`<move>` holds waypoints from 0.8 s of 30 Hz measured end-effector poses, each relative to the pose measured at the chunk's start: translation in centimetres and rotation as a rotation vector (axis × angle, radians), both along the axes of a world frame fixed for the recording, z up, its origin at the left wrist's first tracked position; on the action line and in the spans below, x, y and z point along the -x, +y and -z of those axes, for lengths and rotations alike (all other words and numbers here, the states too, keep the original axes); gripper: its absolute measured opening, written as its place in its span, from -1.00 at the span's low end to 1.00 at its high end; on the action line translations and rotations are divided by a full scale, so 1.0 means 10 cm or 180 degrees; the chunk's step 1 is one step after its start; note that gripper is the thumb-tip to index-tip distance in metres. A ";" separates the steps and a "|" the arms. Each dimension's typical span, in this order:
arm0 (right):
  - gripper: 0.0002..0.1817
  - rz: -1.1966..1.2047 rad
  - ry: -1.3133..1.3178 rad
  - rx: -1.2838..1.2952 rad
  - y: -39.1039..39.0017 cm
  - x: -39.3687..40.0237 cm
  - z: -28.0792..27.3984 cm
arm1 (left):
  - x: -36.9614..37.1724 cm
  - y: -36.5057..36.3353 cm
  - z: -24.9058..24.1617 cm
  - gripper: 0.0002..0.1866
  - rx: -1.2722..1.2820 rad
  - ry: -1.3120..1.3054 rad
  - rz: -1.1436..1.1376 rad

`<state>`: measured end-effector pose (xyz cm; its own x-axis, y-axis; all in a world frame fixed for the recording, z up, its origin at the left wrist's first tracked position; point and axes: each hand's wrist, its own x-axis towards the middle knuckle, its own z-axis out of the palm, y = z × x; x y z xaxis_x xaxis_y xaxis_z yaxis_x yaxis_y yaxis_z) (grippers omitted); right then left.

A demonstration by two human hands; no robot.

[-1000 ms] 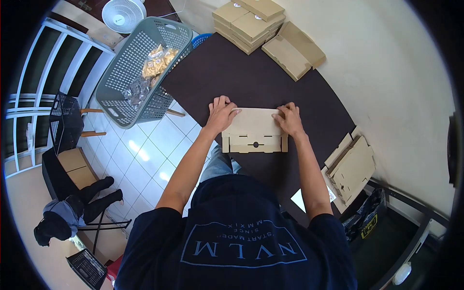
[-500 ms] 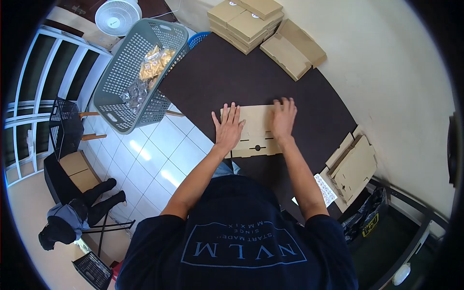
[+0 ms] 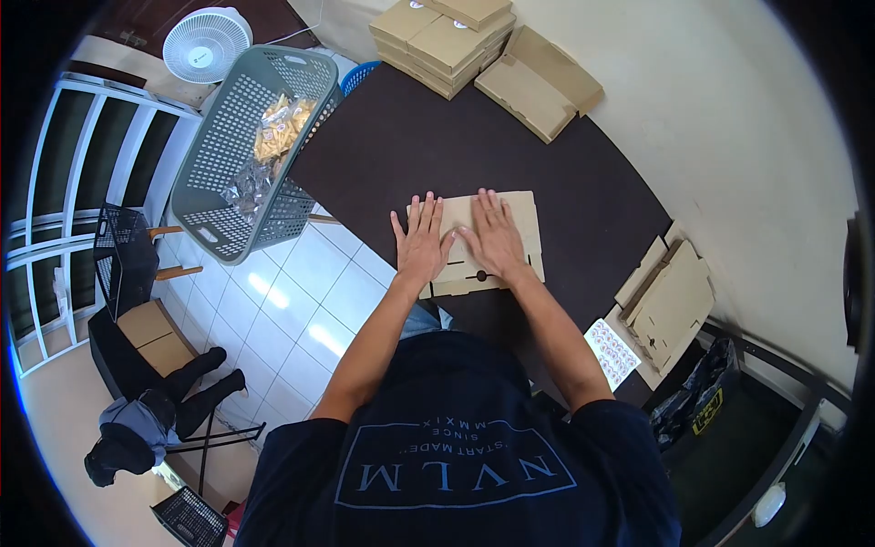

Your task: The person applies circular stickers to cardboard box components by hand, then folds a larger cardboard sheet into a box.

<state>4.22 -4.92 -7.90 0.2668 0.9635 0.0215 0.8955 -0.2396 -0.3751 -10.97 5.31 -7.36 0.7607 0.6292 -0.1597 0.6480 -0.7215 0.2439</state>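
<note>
A flat folded cardboard box (image 3: 524, 223) lies on the dark table in front of me, with slots and a round hole near its close edge. My left hand (image 3: 423, 244) rests flat on its left part, fingers stretched out. Beside it, my right hand (image 3: 495, 239) lies flat on the middle of the cardboard, fingers extended and the thumb close to the left thumb. Neither hand grips anything.
Closed boxes (image 3: 447, 41) are stacked at the far edge, next to an open box (image 3: 538, 82). More flat cardboard (image 3: 673, 305) and a sticker sheet (image 3: 612, 354) lie at right. A grey basket (image 3: 196, 155) with bagged snacks stands left. Another person (image 3: 137, 424) sits at lower left.
My right hand has moved left, from the right part of the cardboard to its middle, and now lies flat. My left hand stays on the left part. The camera view has shifted slightly.
</note>
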 end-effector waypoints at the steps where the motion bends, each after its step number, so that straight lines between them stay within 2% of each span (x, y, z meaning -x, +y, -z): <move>1: -0.24 0.0100 -0.0101 0.0090 -0.06 -0.06 -0.02 | 0.00 -0.01 0.00 -0.27 -0.0043 0.0011 -0.0004; 6: -0.22 0.0327 -0.0213 0.0395 -0.28 -0.35 -0.09 | 0.00 -0.01 -0.03 -0.29 -0.0006 0.0002 -0.0007; 8: -0.26 0.0361 -0.0162 0.0339 -0.29 -0.37 -0.15 | 0.00 0.01 -0.02 -0.22 0.0094 0.0008 -0.0017; 10: -0.36 0.0533 0.0760 0.0068 -0.31 -0.48 -0.20 | 0.01 0.07 -0.11 -0.19 0.0302 -0.0067 -0.0015; 11: -0.36 0.0521 0.0754 0.0055 -0.33 -0.53 -0.22 | 0.04 0.09 -0.16 -0.16 0.0535 -0.0110 0.0004; 13: -0.42 0.0933 0.0980 -0.0572 -0.44 -0.66 -0.24 | 0.11 0.13 -0.42 -0.16 0.0605 -0.0317 0.0172; 15: -0.39 0.0995 0.1019 -0.0497 -0.59 -0.71 -0.26 | 0.21 0.17 -0.48 -0.16 0.0689 -0.0526 0.0347; 17: -0.30 0.1001 0.0990 -0.0443 -0.70 -0.74 -0.22 | 0.28 0.26 -0.36 -0.31 0.0784 -0.0818 0.0545; 18: -0.30 0.1006 0.0984 -0.0451 -0.72 -0.71 -0.23 | 0.29 0.28 -0.37 -0.31 0.0779 -0.0824 0.0553; 20: -0.36 0.1074 0.1172 -0.0474 -0.68 -0.68 -0.24 | 0.25 0.37 -0.37 -0.43 0.0840 -0.1085 0.0539; 21: -0.52 0.1235 0.1264 -0.0841 -0.63 -0.65 -0.25 | 0.21 0.44 -0.37 -0.43 0.0826 -0.1097 0.0547; 22: -0.52 0.1235 0.1257 -0.0848 -0.60 -0.67 -0.26 | 0.17 0.51 -0.36 -0.49 0.1225 -0.1442 0.0452; 23: -0.61 0.1500 0.1593 -0.1016 -0.53 -0.71 -0.27 | 0.13 0.57 -0.34 -0.54 0.1622 -0.1786 0.0352; 24: -0.69 0.1762 0.1936 -0.1181 -0.46 -0.73 -0.26 | 0.09 0.58 -0.40 -0.54 0.1615 -0.1789 0.0349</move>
